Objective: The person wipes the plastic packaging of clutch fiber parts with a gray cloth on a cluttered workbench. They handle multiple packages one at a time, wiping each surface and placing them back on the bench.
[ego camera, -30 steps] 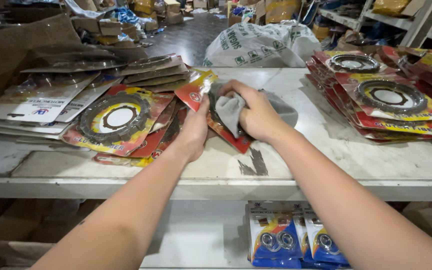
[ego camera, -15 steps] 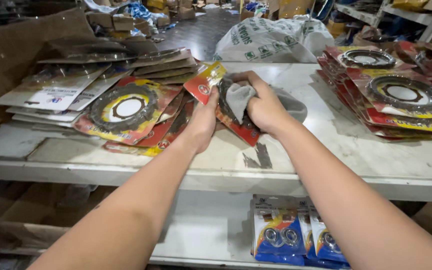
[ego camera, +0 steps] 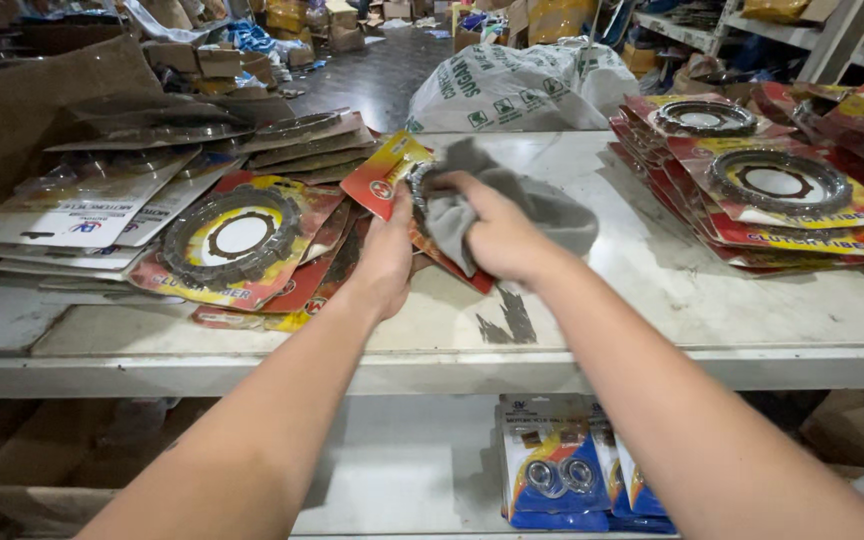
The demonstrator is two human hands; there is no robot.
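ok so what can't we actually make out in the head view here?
- Red and yellow packet: the middle is hidden behind the grey cloth and the right hand.
- Left hand: the fingers are behind the packet, so the grip is unseen.
- Right hand's palm side: buried in the cloth.
- Blue packs on the lower shelf: cut off by the bottom edge and the right forearm.
- Stack of ring packets: runs off the right edge.

The grey cloth point(ego camera: 542, 205) hides most of the red packet point(ego camera: 392, 175); left hand point(ego camera: 384, 262) fingers lie tucked beneath it.
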